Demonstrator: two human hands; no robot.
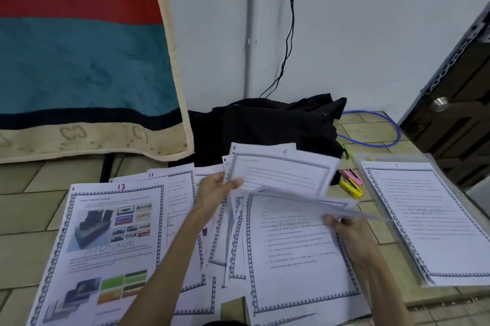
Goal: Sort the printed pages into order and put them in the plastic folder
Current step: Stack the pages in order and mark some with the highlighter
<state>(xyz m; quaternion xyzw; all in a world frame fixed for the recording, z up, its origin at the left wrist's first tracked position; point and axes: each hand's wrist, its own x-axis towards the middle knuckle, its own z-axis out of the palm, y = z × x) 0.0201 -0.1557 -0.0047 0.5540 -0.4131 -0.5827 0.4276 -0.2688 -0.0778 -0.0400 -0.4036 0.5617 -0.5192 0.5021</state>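
Tiled flooring (31,209) is carrying a spread of printed pages, with a striped blanket (79,55) hanging at far left and a black cloth bundle (265,124) lying against the white wall. Page 13 (111,240) is lying at near left, page 11 (175,182) peeking out just behind it. The left hand (217,190) is pinching the left edge of a raised sheet (281,171) — thumb on top — while the right hand (347,227) is gripping a thin sheaf (342,206) tilted over the middle pile (297,251). At right, the plastic folder (358,164) is lying flat with page 1 (429,219) inside. Pink and yellow clips (351,183) are sitting between folder and pile.
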